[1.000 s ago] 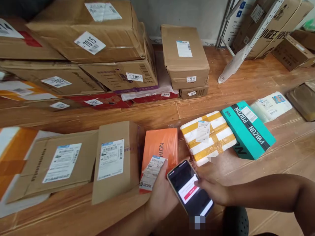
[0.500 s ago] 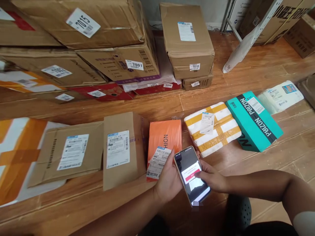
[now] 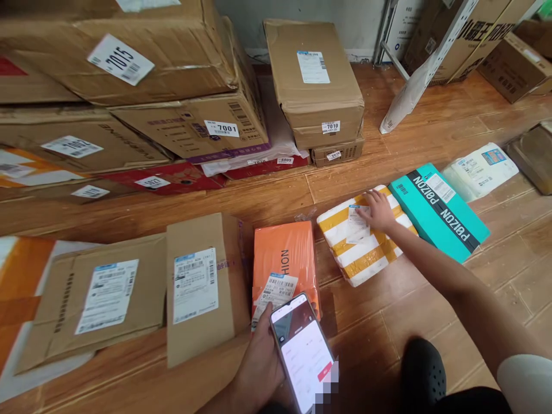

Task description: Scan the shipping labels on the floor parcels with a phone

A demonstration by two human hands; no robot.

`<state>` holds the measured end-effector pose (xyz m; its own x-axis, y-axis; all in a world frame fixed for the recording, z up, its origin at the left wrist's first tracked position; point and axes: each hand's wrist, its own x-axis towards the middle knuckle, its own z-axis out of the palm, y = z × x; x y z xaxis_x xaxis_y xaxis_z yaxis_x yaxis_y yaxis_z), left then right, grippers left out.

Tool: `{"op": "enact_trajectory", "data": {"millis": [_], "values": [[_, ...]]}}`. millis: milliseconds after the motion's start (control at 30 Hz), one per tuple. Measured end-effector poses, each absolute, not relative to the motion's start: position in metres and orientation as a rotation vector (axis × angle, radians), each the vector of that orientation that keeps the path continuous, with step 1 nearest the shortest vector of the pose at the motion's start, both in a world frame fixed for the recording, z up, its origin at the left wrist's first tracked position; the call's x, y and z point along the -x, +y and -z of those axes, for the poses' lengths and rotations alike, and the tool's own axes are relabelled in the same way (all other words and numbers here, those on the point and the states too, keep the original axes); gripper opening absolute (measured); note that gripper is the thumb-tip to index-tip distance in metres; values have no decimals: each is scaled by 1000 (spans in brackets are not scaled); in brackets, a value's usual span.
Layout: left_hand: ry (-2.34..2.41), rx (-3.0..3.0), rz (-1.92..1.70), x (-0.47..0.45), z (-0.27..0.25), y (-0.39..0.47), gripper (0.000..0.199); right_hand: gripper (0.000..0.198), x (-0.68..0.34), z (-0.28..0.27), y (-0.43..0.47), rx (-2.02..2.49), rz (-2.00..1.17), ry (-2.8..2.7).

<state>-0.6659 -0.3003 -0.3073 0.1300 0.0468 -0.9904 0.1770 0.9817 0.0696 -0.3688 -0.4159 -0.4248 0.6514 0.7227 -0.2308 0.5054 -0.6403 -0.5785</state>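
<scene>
My left hand (image 3: 264, 359) is closed around a smartphone (image 3: 304, 351) with a lit, mostly white screen. The phone hangs over the lower end of an orange, plastic-wrapped box (image 3: 278, 247) that carries a shipping label. My right hand (image 3: 379, 211) reaches out with its fingers apart and rests on a white parcel (image 3: 340, 223) crossed with yellow tape. Its fingertips lie at the edge of the shipping label (image 3: 357, 231) on that parcel. Just right of the taped parcel lies a teal box (image 3: 435, 213) with a black printed band.
Left of the orange box lie a tall carton (image 3: 194, 339) and a flat cardboard parcel (image 3: 149, 310). Numbered cartons (image 3: 142, 34) are stacked at the back left. A white shelf post (image 3: 431, 63) stands at the back right. A white bag parcel (image 3: 485, 172) lies beyond the teal box.
My right hand has left the phone and moved up and right onto the taped parcel. The phone in my left hand sits lower and further left, and its screen shows another page.
</scene>
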Motion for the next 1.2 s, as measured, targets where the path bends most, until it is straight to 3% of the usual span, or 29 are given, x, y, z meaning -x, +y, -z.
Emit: {"op": "enact_trajectory", "data": {"millis": [133,500,800,1200], "values": [[1432,-216,106,674,309,-303,36,68,331,442,-404,2601,-509,-1140],[1386,-206,111,684,306,-311,34,76,344,453,-413,2780,-417,-1210],[1391,-277,129,687,302,-318,24,104,330,456,-432,2654,-559,-1357],[1480,-185,147,677,312,-315,24,106,334,456,-424,2665,-555,-1272]]}}
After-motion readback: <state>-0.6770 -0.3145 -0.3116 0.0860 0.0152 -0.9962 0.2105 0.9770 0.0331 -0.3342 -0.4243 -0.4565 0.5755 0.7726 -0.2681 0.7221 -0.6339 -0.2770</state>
